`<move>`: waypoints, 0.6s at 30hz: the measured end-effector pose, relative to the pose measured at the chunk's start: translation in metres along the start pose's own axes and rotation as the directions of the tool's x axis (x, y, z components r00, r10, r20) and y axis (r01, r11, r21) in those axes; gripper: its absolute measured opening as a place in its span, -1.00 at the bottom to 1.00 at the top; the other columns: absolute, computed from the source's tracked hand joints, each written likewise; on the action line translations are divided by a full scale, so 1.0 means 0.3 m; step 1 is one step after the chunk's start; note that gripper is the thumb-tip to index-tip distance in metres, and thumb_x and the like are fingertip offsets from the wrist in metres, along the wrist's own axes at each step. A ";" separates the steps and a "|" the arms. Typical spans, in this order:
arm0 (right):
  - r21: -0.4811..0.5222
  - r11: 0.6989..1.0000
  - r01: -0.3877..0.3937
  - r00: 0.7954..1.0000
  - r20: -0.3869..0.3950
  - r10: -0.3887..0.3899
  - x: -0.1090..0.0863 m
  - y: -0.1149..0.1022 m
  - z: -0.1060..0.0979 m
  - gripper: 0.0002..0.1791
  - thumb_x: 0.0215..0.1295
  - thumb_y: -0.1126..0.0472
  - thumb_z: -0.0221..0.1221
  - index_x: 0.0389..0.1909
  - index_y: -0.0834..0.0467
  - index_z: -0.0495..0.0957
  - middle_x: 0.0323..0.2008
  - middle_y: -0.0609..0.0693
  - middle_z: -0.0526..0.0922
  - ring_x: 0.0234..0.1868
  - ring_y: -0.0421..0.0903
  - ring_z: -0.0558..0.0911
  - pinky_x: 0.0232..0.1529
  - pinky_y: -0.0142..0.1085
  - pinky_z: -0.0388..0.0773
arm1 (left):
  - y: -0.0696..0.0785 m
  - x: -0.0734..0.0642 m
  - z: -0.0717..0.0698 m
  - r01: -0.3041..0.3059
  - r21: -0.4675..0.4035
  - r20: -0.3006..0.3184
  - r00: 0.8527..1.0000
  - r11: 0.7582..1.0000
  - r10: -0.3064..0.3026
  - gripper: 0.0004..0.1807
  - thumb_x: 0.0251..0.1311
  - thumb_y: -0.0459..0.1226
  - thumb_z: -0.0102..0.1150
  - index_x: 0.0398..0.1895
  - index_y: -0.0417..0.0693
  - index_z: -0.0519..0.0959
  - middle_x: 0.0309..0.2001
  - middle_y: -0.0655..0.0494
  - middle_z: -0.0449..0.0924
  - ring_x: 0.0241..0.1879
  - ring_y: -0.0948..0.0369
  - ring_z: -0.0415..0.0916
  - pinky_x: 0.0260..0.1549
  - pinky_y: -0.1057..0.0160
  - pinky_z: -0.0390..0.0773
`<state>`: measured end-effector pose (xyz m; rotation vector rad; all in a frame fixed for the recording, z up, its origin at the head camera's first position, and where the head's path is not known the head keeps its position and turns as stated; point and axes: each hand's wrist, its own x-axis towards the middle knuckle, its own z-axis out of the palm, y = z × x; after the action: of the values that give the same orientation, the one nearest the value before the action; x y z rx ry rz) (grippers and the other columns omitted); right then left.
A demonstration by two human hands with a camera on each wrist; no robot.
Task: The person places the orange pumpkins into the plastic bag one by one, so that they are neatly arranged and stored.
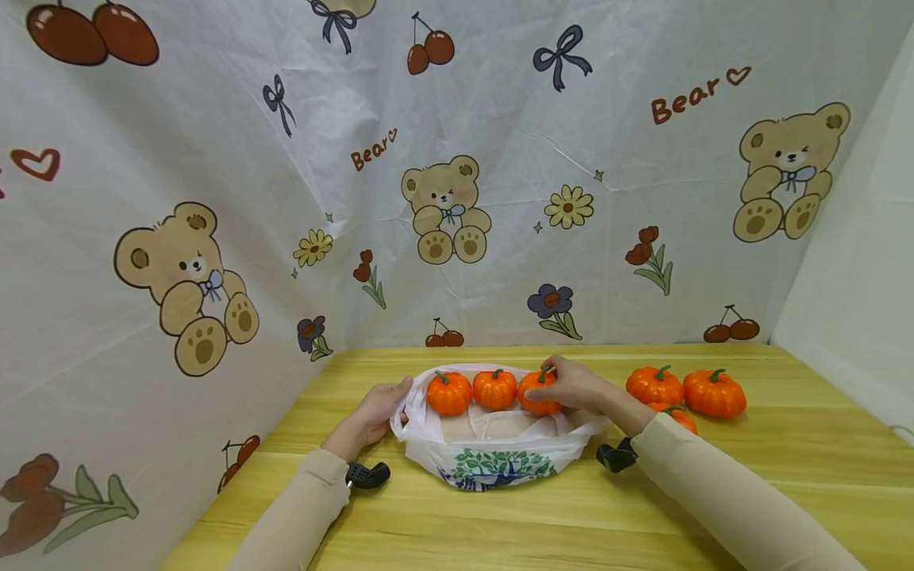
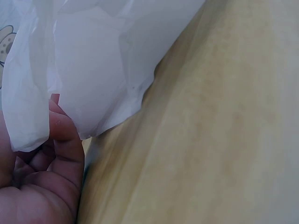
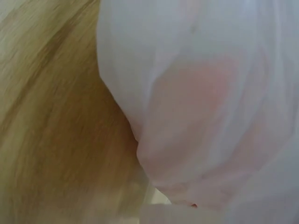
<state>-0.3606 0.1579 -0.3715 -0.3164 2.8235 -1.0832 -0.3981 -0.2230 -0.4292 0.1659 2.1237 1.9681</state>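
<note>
A white plastic bag (image 1: 428,456) with a printed green tree lies on the table, its mouth spread wide. Inside, along the back, sit a left pumpkin (image 1: 449,394) and a middle pumpkin (image 1: 495,389), both small and orange. My left hand (image 1: 377,410) pinches the bag's left edge; in the left wrist view, curled fingers (image 2: 65,135) hold the thin plastic. At the bag's right side my right hand (image 1: 574,386) grips a third small pumpkin (image 1: 531,388), thumb in front and fingers over the top. Plastic hides that hand in the right wrist view.
Right of the bag stand three more small pumpkins: one at the back (image 1: 653,386), one at the far right (image 1: 715,394), and one partly hidden by the right forearm (image 1: 678,417). A bear-print curtain (image 1: 500,301) rises behind the wooden table (image 1: 443,527).
</note>
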 end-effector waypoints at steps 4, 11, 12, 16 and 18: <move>-0.025 0.999 0.021 1.000 -0.021 -0.021 -0.002 -0.001 0.002 -0.15 0.19 -0.14 0.43 0.28 0.29 0.33 0.15 0.27 0.56 0.02 0.09 0.59 0.22 0.02 0.58 | 0.001 0.001 -0.002 -0.001 0.006 0.002 1.000 1.000 0.001 -0.49 0.58 0.09 -0.07 -0.24 -0.16 0.60 -0.53 0.19 0.55 -0.63 0.35 0.44 -0.59 0.40 0.54; 0.007 1.000 0.013 1.000 -0.018 -0.013 -0.002 -0.001 0.001 -0.17 0.23 -0.09 0.42 0.33 0.27 0.30 0.29 0.31 0.48 0.11 0.14 0.58 0.15 0.01 0.63 | -0.002 0.006 -0.006 -0.013 0.020 0.009 1.000 1.000 0.013 -0.50 0.60 0.06 -0.10 -0.24 -0.16 0.59 -0.56 0.20 0.54 -0.63 0.36 0.44 -0.59 0.40 0.54; 0.010 1.000 0.011 1.000 -0.019 -0.011 -0.002 -0.002 0.000 -0.17 0.23 -0.09 0.42 0.34 0.27 0.30 0.30 0.31 0.47 0.13 0.15 0.58 0.18 0.03 0.61 | -0.003 0.005 -0.006 -0.014 0.021 0.010 1.000 1.000 0.013 -0.50 0.61 0.05 -0.11 -0.24 -0.17 0.59 -0.56 0.20 0.53 -0.63 0.36 0.44 -0.59 0.40 0.54; -0.015 1.000 0.025 0.999 -0.032 -0.025 -0.013 -0.017 -0.011 -0.16 0.26 -0.10 0.39 0.36 0.29 0.29 0.34 0.35 0.44 0.22 0.24 0.54 0.33 0.14 0.48 | 0.001 0.002 -0.003 -0.003 0.012 0.000 1.000 1.000 0.003 -0.52 0.62 0.04 -0.11 -0.24 -0.17 0.58 -0.55 0.19 0.52 -0.63 0.35 0.43 -0.59 0.41 0.52; -0.018 0.999 0.027 0.999 -0.037 -0.028 -0.017 -0.022 -0.017 -0.17 0.28 -0.10 0.38 0.37 0.28 0.29 0.37 0.36 0.41 0.26 0.27 0.52 0.35 0.17 0.46 | 0.003 0.002 -0.002 -0.001 0.006 -0.001 1.000 1.000 0.001 -0.52 0.62 0.03 -0.11 -0.23 -0.17 0.58 -0.55 0.18 0.52 -0.62 0.35 0.43 -0.59 0.41 0.52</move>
<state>-0.3556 0.1575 -0.3631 -0.3416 2.8709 -1.0807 -0.3989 -0.2234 -0.4285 0.1670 2.1313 1.9629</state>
